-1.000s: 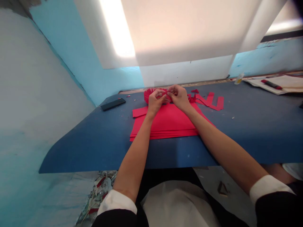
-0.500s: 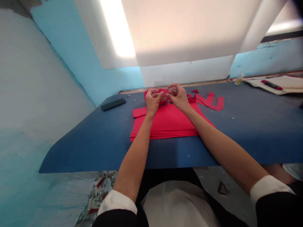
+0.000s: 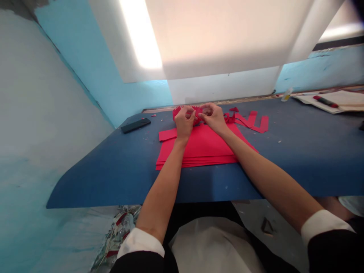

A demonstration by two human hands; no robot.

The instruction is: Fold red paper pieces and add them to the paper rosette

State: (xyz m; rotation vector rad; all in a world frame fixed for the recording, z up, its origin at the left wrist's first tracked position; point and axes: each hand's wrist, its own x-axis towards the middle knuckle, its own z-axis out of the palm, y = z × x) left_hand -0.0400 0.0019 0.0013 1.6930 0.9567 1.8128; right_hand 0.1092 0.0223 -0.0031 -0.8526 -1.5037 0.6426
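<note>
My left hand point(image 3: 184, 120) and my right hand point(image 3: 212, 116) are close together at the far edge of a stack of red paper sheets point(image 3: 207, 142). Both pinch a piece of red paper point(image 3: 197, 110) between thumb and fingers. Just behind my left hand lies fringed red paper point(image 3: 177, 110) with a jagged upper edge; whether it is one with the pinched piece I cannot tell. A folded red paper strip point(image 3: 167, 135) rests at the stack's left side. Crumpled red paper point(image 3: 229, 118) sits just right of my right hand.
A dark phone point(image 3: 135, 125) lies to the left on the blue table cover point(image 3: 102, 167). Red paper strips point(image 3: 251, 120) are on the right. Farther right are a small glue bottle point(image 3: 287, 94), a notebook point(image 3: 347, 99) and a red-and-black marker point(image 3: 325, 101).
My left hand has turned slightly and its fingers have curled in more over the red paper. My right hand has dipped a little. The stack and strips stay put.
</note>
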